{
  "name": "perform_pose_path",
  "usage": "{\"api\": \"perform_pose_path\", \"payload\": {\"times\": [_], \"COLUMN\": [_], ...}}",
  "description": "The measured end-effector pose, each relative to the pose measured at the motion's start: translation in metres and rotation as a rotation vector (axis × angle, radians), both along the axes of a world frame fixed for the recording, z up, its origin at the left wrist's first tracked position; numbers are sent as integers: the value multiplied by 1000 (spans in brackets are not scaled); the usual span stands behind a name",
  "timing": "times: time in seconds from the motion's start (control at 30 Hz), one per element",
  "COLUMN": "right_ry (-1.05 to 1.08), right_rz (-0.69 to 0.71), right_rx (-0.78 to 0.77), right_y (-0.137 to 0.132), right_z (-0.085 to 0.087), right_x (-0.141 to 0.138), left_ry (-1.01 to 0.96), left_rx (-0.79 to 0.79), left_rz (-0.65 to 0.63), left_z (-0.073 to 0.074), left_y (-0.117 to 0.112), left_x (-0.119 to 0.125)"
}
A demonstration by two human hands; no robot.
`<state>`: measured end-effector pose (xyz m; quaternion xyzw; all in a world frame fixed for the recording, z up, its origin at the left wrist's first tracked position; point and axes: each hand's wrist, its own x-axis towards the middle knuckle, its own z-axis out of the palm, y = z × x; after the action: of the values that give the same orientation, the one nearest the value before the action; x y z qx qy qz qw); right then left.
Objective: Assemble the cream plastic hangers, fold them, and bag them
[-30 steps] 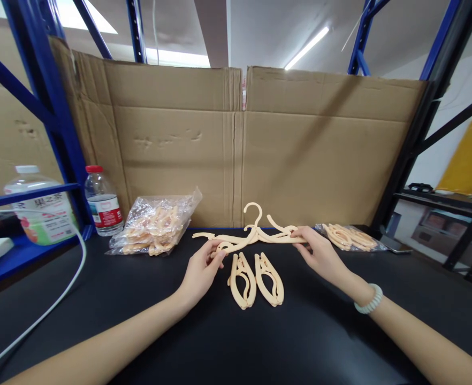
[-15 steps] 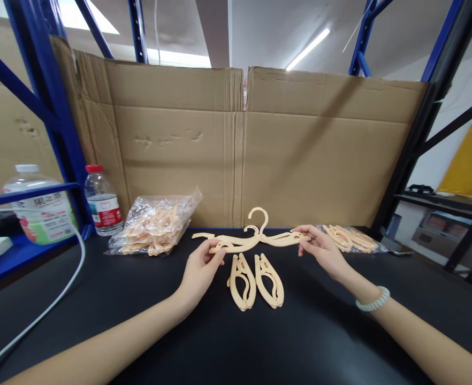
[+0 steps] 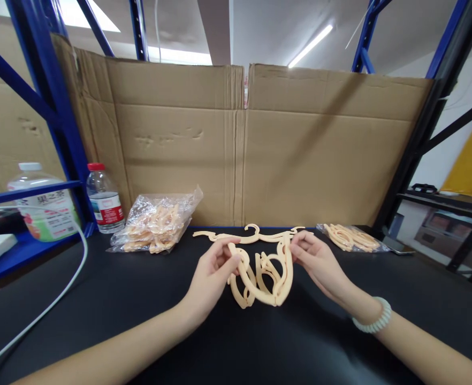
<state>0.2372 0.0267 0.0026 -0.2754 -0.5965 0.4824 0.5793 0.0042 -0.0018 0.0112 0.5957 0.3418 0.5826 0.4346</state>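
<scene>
My left hand (image 3: 214, 275) and my right hand (image 3: 316, 262) grip opposite arms of a cream plastic folding hanger (image 3: 287, 272) between them. Its two arms are bent up into a V, with the joint lowest and toward me. Fingers of both hands are closed on the arm ends. Behind and beneath it on the black table, two folded hangers, one on the left (image 3: 238, 293) and one on the right (image 3: 259, 267), are partly covered from view. Farther back lies a spread-out hanger (image 3: 246, 239) with its hook upward, just past my fingertips.
A clear bag of cream hangers (image 3: 155, 227) sits at the back left, and a flatter bag (image 3: 350, 238) at the back right. A red-capped bottle (image 3: 105, 203) and a large jug (image 3: 45, 208) stand left. A white cable (image 3: 73, 278) crosses the table; cardboard (image 3: 180, 149) walls the back.
The held hanger has gone from spread wide with its hook up to a folded V. My hands have come closer together, and the spread hanger behind now shows more clearly.
</scene>
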Motion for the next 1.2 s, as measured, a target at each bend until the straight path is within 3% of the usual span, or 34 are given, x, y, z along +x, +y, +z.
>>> {"api": "perform_pose_path", "payload": {"times": [0.2, 0.33, 0.6, 0.7, 0.87, 1.2], "right_ry": [-363, -441, -459, -440, -407, -562], "right_rz": [333, 420, 340, 356, 388, 172], "right_rx": [85, 67, 123, 78, 63, 357], "right_y": [-20, -24, -20, -24, -28, -23], "right_z": [4, 7, 0, -1, 1, 1], "right_x": [-7, -7, -5, -7, -11, -6], "left_ry": [54, 57, 61, 127, 116, 133], "left_rx": [-23, -38, -45, -3, -71, -122], "left_rz": [-74, -45, -127, -134, -196, -153], "left_z": [0, 1, -1, -2, -3, -4], "left_y": [-8, -7, -8, -10, -9, -6], "left_x": [5, 2, 3, 3, 5, 3]}}
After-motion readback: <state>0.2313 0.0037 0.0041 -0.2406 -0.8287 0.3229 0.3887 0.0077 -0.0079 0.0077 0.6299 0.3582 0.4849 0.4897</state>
